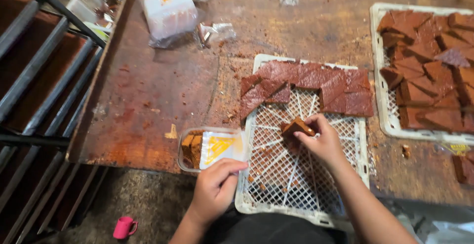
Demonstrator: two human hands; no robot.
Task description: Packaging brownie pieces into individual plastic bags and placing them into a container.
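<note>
The right hand [323, 142] pinches a brown block [297, 126] over the white mesh crate [296, 194], more brown slabs [308, 86] lying just beyond it. The left hand [217, 187] grips the small clear container [212, 147], fingers curled on its near edge, at the bench [148, 101] edge.

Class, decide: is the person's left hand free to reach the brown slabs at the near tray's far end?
Probably not: the left hand holds a clear tub, and the slabs lie beyond it.
</note>
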